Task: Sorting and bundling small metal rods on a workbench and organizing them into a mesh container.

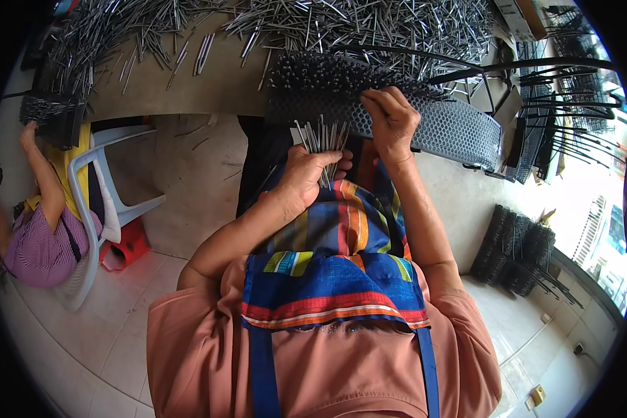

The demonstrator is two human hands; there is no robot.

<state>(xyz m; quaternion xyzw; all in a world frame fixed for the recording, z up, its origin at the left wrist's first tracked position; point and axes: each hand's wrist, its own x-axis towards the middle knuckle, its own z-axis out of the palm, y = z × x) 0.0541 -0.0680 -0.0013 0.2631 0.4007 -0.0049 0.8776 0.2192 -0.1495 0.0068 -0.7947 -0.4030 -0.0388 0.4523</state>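
My left hand [310,171] is closed around a loose bundle of thin metal rods [320,136], held upright in front of my apron. Just beyond it stands a long rack [453,125] with a wall of round holes. Many dark rod ends [327,73] stick up close together from the rack's left part. My right hand [391,118] is over the rack's near edge, thumb and fingers pinched together. Whatever is in that pinch is too small to make out.
Heaps of loose metal rods [369,28] cover the table [223,94]. At the left another person [49,230] sits on a pale plastic chair [83,188], one hand at a similar rack [52,111]. Black wire bundles [512,247] stand on the floor at right; black bars [571,63] jut out nearby.
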